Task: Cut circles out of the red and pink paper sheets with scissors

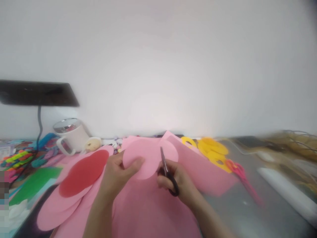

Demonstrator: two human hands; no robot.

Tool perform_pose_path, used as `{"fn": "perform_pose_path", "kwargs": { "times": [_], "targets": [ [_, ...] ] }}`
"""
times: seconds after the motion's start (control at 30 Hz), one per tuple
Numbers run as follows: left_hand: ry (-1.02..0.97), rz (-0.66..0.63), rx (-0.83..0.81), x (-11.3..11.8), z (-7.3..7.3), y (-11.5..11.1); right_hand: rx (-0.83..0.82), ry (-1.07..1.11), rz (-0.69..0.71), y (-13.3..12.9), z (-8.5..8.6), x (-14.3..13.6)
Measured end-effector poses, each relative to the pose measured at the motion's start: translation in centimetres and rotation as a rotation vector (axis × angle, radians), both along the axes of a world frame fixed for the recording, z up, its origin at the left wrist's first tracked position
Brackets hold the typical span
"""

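Note:
A pale pink rounded piece of paper or felt point(148, 155) is pinched in my left hand point(121, 170), thumb on top and fingers beneath. My right hand point(174, 181) has its fingers through the handles of black-handled scissors point(165, 167). Their blades point up and away, lying against the right part of the pink piece; whether the sheet sits between the blades I cannot tell. Below both hands spreads a larger pink sheet point(153, 211). To the left, a red oval piece point(84, 173) rests on several pink rounded pieces point(59, 211).
A white mug point(75, 135) with a clear lid stands back left, below a dark panel point(37, 93). A green sheet point(36, 183) lies far left. Yellow cut pieces point(213, 147) and pink-handled scissors point(241, 173) lie right, near a white roll point(287, 195). A pale wall rises behind.

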State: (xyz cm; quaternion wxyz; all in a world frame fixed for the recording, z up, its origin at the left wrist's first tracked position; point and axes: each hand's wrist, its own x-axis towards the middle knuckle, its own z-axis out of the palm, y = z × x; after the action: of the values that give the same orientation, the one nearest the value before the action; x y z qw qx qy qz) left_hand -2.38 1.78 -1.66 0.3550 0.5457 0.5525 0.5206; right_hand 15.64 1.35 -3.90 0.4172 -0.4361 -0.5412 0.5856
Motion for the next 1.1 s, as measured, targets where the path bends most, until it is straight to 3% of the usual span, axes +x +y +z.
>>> {"fn": "perform_pose_path", "kwargs": {
  "times": [0.17,0.27,0.4,0.53,0.6,0.67,0.8,1.1],
  "targets": [
    [-0.039,0.082,-0.089,-0.4,-0.2,0.5,-0.013,0.050,-0.071,0.2,-0.3,-0.3],
    [-0.129,0.215,-0.134,-0.8,-0.4,1.0,0.004,0.075,-0.066,0.1,-0.4,-0.4],
    [-0.305,0.397,-0.066,-1.1,-1.3,2.0,0.030,0.081,-0.063,-0.1,-0.6,-0.5],
    [-0.603,0.561,0.021,-0.8,-2.6,3.1,0.045,0.072,-0.053,-0.2,-1.1,-0.7],
    [-0.720,0.586,0.052,-0.5,-2.8,3.5,0.053,0.071,-0.046,-0.3,-1.3,-0.9],
    [-0.797,0.516,0.080,-0.2,-2.6,3.5,0.058,0.071,-0.049,-0.2,-1.6,-1.1],
    [-0.836,0.227,0.115,0.2,-1.0,2.8,0.070,0.072,-0.074,-0.1,-2.4,-1.7],
    [-0.713,-0.174,0.246,1.0,2.3,0.2,0.090,0.115,-0.109,0.7,-4.6,-2.5]
  ]
}}
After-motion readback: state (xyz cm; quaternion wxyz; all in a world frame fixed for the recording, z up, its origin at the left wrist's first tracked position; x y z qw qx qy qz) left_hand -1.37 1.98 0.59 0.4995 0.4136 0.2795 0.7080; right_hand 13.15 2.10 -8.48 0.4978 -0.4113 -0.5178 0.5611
